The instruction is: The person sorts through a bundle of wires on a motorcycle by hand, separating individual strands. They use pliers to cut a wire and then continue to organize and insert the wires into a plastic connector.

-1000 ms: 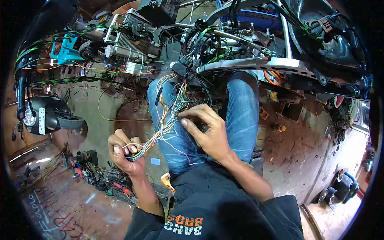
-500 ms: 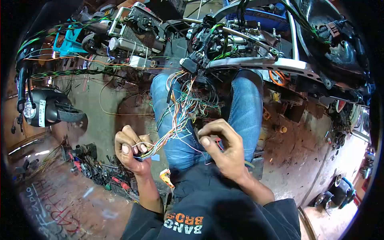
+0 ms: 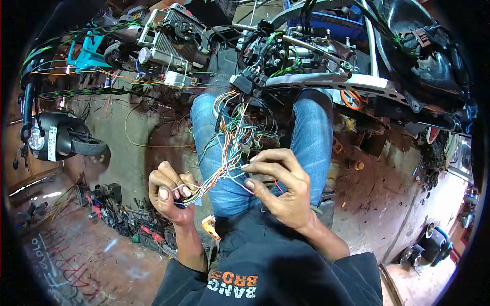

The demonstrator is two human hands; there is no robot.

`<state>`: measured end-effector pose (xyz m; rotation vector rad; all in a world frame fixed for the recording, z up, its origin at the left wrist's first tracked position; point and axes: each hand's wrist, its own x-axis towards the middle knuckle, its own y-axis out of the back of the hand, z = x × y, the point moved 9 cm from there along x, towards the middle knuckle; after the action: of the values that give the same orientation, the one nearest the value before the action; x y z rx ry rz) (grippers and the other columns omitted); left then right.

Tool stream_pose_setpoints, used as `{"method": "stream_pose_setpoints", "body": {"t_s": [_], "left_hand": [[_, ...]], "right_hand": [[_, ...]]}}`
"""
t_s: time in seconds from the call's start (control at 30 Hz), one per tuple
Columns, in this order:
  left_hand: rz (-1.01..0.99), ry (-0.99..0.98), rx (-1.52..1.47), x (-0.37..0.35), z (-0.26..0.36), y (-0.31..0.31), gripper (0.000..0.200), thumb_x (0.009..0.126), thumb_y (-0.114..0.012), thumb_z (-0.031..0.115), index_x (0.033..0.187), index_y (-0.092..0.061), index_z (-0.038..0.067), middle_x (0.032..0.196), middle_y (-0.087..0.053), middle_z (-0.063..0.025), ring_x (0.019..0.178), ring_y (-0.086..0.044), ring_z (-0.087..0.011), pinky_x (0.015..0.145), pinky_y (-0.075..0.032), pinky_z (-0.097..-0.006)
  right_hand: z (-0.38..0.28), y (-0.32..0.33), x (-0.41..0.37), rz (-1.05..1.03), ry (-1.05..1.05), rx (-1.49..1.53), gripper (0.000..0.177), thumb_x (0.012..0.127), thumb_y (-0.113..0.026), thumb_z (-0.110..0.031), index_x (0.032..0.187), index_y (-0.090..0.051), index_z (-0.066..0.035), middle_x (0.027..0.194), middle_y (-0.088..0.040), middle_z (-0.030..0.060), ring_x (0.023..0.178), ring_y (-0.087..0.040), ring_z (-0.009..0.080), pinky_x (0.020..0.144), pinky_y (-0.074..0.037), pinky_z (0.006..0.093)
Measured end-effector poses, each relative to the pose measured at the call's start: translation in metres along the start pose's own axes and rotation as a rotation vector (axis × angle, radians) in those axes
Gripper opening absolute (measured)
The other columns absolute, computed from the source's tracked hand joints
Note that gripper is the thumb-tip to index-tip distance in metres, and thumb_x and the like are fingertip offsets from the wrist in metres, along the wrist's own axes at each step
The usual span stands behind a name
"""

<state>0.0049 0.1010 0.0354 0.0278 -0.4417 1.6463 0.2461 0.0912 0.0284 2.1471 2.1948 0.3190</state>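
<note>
Far left: dark motorcycle front end (image 3: 64,137), round headlight and number plate showing, wheel pointing right. Dark upright tube (image 3: 31,109) beside it. Green-and-black cables (image 3: 84,94) and thin orange wires run across the upper left, over and below a teal plastic part (image 3: 91,58). Lower left: red and white writing on the floor (image 3: 66,270). Right of that, a heap of tools and parts (image 3: 115,211), some red handles in it.

Left hand (image 3: 171,194): fingers curled, clamped on the lower end of the multicoloured wire bundle (image 3: 212,178); dark end piece (image 3: 179,203) just shows under the fingers, too hidden to identify. Radiator (image 3: 176,38) higher up. Yellow-orange packet (image 3: 210,227) below the left hand, by the dark shirt (image 3: 286,270).

Bundle in the middle, slanting up over the jeans (image 3: 204,120), strands loose and tangled, up to a black connector block (image 3: 247,81) near the silver frame (image 3: 332,80).

Right hand (image 3: 283,188): well apart from left, thumb and fingers parted, fingertips at the bundle's right edge. Pinkish strand reaches the thumb tip; cannot tell if they touch.

Further right: blue crate (image 3: 332,20) at the top, orange coil (image 3: 351,98) under the frame, small round can (image 3: 359,166) on the floor, black moulded panel (image 3: 434,66) upper right, dark machine part (image 3: 434,247) lower right.
</note>
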Motion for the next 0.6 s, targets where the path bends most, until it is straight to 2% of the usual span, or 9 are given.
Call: {"method": "stream_pose_setpoints", "body": {"t_s": [0.1,0.23,0.33,0.6], "left_hand": [[0.009,-0.002,-0.008,0.000,-0.001,-0.003,0.038,0.106,-0.053,0.031,0.081,-0.035,0.009,0.076,-0.040,-0.0046,0.046,-0.029,-0.0079,0.038,-0.034,-0.0224],[0.038,0.004,-0.011,0.000,-0.001,-0.003,0.038,0.106,-0.054,0.031,0.081,-0.035,0.009,0.075,-0.039,-0.0047,0.048,-0.025,-0.0070,0.041,-0.031,-0.0214],[0.004,0.007,0.002,0.002,0.000,-0.009,0.038,0.106,-0.053,0.030,0.080,-0.035,0.009,0.075,-0.039,-0.0045,0.049,-0.026,-0.0070,0.043,-0.032,-0.0215],[0.004,0.010,0.068,0.002,-0.001,-0.004,0.040,0.105,-0.054,0.032,0.077,-0.036,0.009,0.073,-0.040,-0.0051,0.050,-0.028,-0.0080,0.043,-0.034,-0.0225]], "right_hand": [[-0.007,-0.003,0.002,-0.022,0.071,-0.036,0.025,0.081,-0.085,-0.009,0.104,-0.077,-0.006,0.111,-0.071,0.0096,0.104,-0.065,0.0279,0.090,-0.053,0.0392],[-0.002,-0.007,-0.002,-0.075,0.065,0.033,0.020,0.081,-0.084,-0.008,0.099,-0.076,-0.006,0.110,-0.071,0.0085,0.103,-0.064,0.0257,0.087,-0.053,0.0380],[-0.009,-0.004,-0.004,-0.064,0.161,-0.060,0.021,0.080,-0.084,-0.008,0.099,-0.076,-0.006,0.112,-0.070,0.0080,0.103,-0.064,0.0260,0.087,-0.053,0.0382],[-0.010,-0.006,-0.012,-0.138,0.169,-0.024,0.022,0.081,-0.082,-0.009,0.100,-0.071,-0.006,0.108,-0.064,0.0085,0.097,-0.061,0.0276,0.086,-0.050,0.0405]]}}
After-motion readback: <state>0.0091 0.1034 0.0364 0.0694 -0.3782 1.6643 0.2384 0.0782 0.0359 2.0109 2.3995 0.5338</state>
